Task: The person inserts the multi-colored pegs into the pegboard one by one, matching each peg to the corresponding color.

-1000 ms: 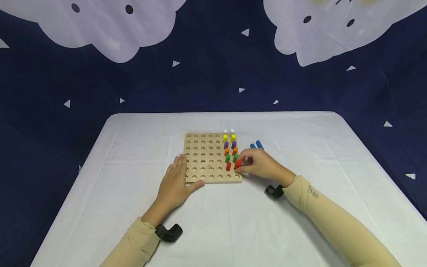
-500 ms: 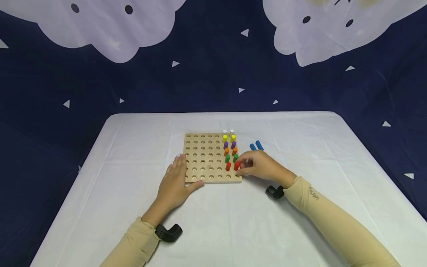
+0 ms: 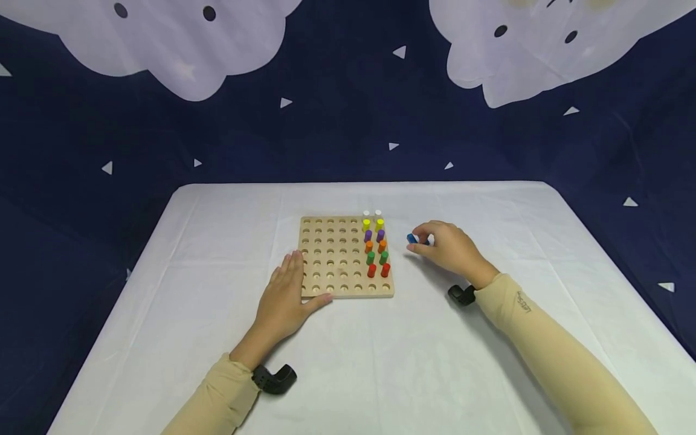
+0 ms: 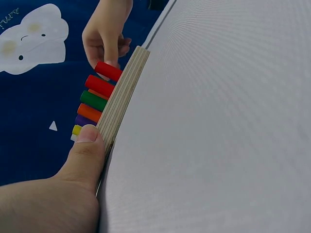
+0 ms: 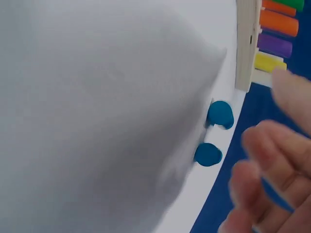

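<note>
A square wooden pegboard [image 3: 336,257] lies on the table with two columns of upright pegs at its right side: white, yellow, purple, orange, green and a pair of red pegs [image 3: 385,270] nearest the front. My left hand [image 3: 284,305] rests along the board's left edge, fingers straight, thumb against the front edge. Two blue pegs [image 5: 220,114] lie on the cloth to the right of the board. Over them hovers my right hand [image 3: 448,248], thumb and fingers apart around the pegs; the right wrist view shows a gap between the fingertips and both pegs.
White cloth [image 3: 348,362] covers the table. Behind it hangs a dark blue curtain [image 3: 337,139] with pale cloud shapes. Rows of holes fill the board's left and middle parts. Black wrist cameras [image 3: 275,379] sit on both wrists.
My right hand has let go of the front right red peg, which stands in its hole, and has moved right and back to the blue pegs. The left hand stays put.
</note>
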Demonstrator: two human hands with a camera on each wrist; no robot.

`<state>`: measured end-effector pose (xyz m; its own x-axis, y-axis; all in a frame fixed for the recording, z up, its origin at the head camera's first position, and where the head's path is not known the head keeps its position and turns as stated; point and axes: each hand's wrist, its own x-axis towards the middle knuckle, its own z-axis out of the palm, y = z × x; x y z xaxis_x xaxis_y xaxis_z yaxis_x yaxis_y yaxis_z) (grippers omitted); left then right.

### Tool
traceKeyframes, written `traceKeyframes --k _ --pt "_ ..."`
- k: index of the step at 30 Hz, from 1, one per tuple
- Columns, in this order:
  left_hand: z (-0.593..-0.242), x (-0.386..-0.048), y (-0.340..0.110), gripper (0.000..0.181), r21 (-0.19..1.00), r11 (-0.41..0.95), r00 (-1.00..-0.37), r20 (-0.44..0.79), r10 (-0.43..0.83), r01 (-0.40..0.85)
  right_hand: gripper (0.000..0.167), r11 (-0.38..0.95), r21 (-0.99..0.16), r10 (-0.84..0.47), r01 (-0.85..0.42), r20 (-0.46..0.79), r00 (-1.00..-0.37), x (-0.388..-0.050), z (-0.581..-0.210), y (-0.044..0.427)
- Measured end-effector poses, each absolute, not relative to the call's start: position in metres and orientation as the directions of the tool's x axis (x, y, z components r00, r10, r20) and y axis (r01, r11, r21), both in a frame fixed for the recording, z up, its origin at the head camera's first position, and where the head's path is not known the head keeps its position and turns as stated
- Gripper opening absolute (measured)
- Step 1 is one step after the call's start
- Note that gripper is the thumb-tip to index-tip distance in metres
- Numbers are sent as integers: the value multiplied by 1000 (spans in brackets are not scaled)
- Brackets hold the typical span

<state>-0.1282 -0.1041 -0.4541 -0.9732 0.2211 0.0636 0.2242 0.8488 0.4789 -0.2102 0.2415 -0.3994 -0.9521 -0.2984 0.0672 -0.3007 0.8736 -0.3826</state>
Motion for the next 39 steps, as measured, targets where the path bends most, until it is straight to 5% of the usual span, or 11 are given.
traceKeyframes --k 13,39 --pt "-452 -128 -103 115 490 843 -974 60 219 220 32 943 -203 -273 -266 -11 -962 -225 -400 231" --pt "-455 -128 -104 116 488 846 -975 61 214 216 19 912 -279 -328 -301 -54 -943 -226 -399 231"
